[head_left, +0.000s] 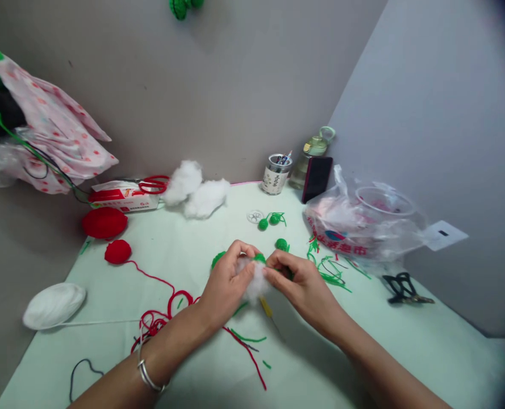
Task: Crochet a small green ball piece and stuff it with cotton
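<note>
Near the middle of the table, my left hand (230, 278) is closed around a tuft of white stuffing (256, 286) and a small green crocheted piece (259, 258). My right hand (292, 271) pinches at the right side of the same green piece, its thumb and forefinger against the stuffing. The fingers hide most of the piece. Another bit of green crochet (218, 259) shows behind my left hand. A yellow-handled tool (266, 307) with a thin tip lies just below the stuffing. Beyond my right hand sits a small green crocheted ball (282, 244).
Red yarn balls (104, 222), a white yarn ball (54, 306) and tangled red yarn (154, 322) lie left. At the back are white stuffing clumps (205, 199), red-handled scissors (154, 184), a pen tin (276, 175) and a phone (317, 179). A plastic bag (358, 221) and black clip (405, 288) lie right.
</note>
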Available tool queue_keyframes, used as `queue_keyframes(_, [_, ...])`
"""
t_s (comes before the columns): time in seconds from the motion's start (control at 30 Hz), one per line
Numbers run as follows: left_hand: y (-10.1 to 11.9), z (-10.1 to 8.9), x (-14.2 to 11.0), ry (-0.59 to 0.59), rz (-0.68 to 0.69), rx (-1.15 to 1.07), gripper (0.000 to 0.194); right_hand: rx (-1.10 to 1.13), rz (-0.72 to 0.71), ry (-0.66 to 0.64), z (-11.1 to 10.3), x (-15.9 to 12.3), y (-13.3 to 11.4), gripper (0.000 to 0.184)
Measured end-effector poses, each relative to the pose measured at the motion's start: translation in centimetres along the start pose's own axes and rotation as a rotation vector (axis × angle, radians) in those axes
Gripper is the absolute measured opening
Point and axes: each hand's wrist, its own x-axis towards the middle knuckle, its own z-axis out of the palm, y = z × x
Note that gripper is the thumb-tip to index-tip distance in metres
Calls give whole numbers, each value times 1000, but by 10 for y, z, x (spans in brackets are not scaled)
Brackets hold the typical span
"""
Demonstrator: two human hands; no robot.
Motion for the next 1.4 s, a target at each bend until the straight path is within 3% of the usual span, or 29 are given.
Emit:
queue_keyframes(0.17, [9,-1,-1,-107,-87,-57,24,-123,-67,169,3,-1,6,23])
queue_keyframes(0.3, [10,-3,4,-114,-106,-95,25,-138,-87,99,-4,-3,-1,22])
queue_keyframes(0.43, [4,0,6,17,-44,-49,19,-132,-95,-66,-3,-8,-11,14])
queue_keyframes(0.5, [1,3,5,103,-27,2,17,-158,-147,-73,1,-10,-12,12])
queue_keyframes(0.57, [1,5,3,109,-62,-1,17,-154,-160,-21,6,-9,-9,14])
queue_keyframes(0.7, [8,2,2,-24,-145,-99,18,-60,-44,88,5,-4,-1,21])
queue_keyframes(0.83, [13,-5,3,-147,-216,-265,35,123,109,110,-5,1,3,27])
queue_keyframes(0.9, [11,-5,5,-168,-234,-313,35,201,162,112,-7,2,5,29])
queue_keyframes(1.03, [2,0,7,-60,-244,-302,36,233,128,99,-3,2,8,28])
queue_keyframes(1.23, [-10,9,5,29,-204,-263,28,24,-58,27,-1,-5,3,19])
queue_keyframes(1.4, [-8,12,1,106,-104,-172,24,-66,-133,-67,-3,-13,-5,18])
